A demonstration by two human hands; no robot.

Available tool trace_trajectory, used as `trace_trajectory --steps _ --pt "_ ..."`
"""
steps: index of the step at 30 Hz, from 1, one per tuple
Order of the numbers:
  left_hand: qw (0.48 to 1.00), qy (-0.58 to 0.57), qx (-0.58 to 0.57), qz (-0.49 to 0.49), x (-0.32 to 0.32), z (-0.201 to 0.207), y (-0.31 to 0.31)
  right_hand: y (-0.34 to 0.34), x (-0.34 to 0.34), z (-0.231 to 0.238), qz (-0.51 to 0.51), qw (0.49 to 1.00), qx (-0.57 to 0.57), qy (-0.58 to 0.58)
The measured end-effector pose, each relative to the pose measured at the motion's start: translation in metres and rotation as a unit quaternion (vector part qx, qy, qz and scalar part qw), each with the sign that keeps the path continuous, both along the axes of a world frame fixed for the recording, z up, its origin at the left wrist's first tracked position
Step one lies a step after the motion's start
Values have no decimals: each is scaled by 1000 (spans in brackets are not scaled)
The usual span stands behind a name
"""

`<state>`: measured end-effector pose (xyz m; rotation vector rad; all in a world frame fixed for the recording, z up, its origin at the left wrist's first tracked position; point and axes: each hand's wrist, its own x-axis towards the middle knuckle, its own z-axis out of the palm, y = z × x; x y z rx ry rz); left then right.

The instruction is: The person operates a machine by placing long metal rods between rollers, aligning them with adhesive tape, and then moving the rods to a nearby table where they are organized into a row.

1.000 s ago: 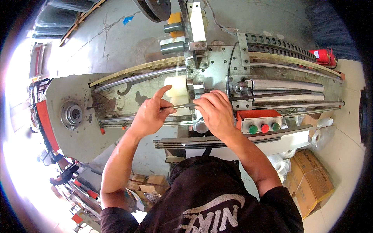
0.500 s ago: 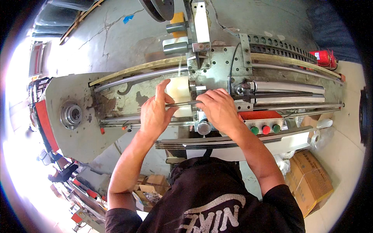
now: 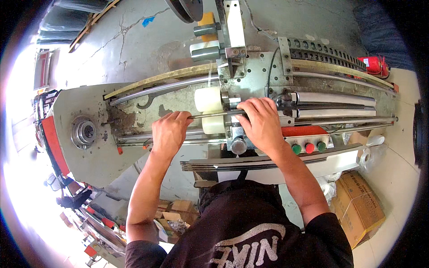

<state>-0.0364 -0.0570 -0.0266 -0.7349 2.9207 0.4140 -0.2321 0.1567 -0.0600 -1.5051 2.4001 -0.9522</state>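
A thin dark rod (image 3: 210, 115) lies crosswise over the machine, between my two hands. My left hand (image 3: 170, 134) is closed around its left end, knuckles up. Farther right, my right hand (image 3: 262, 125) grips the rod with the fingers over the top and the thumb below. Under and beside the rod sit a cream upper roller (image 3: 208, 99) and a cream lower roller (image 3: 213, 125). A round metal knob (image 3: 238, 146) stands just left of my right wrist. The rod's right part is hidden behind my right hand.
A red control box (image 3: 304, 131) with coloured buttons sits right of my right forearm. Several long dark strips (image 3: 223, 166) lie along the near edge. Long steel rails (image 3: 165, 91) span the bed, with a chuck (image 3: 84, 133) at left. A cardboard box (image 3: 359, 207) stands at lower right.
My left hand has turned from raised, spread fingers to a closed grip on the rod's left end. My right hand has shifted slightly right and up. More of the cream rollers shows.
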Motion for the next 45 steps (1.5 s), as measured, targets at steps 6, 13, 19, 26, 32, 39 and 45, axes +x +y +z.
trace_trajectory --steps 6,13,19,26,32,39,45 --pt "997 64 -52 5 -12 -15 0 2 -8 -7 20 990 56 128" --pt "989 141 -23 -40 -18 -4 38 1 -19 -14 43 991 -20 126" --pt "989 95 -60 -94 -11 -24 77 -1 -16 -21 28 988 -66 136" --pt "989 106 -63 -81 -9 -35 81 51 8 -6 -58 992 -76 78" --pt "986 132 -62 -78 -9 -40 81 219 41 -8 -315 937 -90 119" --pt "982 147 -75 -91 -8 -39 81 295 19 -30 -290 904 298 96" --pt "982 152 -75 -83 -9 -40 81 245 39 -15 -235 963 110 77"
